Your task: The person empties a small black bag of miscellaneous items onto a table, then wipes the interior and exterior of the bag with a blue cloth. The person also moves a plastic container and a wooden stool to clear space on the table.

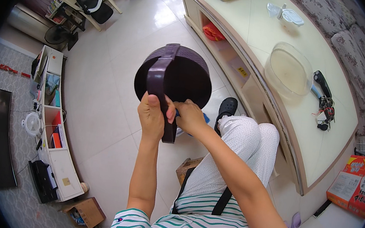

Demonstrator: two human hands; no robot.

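Observation:
A dark purple bucket-like container [189, 78] with a broad strap-like handle [157, 75] is held up before me, its dark open side facing me. My left hand [152, 114] is closed around the handle near its lower end. Just right of it, my right hand [189, 116] has bent fingers close to the handle and the container's lower rim. Something blue shows at those fingers, partly hidden, so I cannot tell what it is. Behind my right wrist, more blue and whitish material [206, 118] peeks out.
On the long table [259, 32] at right stand a clear plastic tub of liquid [288, 71], a black-handled tool [323, 83] and a small lidded container [292, 17]. A wooden stool or box [188, 169] is by my knees. A low white cabinet [62, 168] runs along the left wall.

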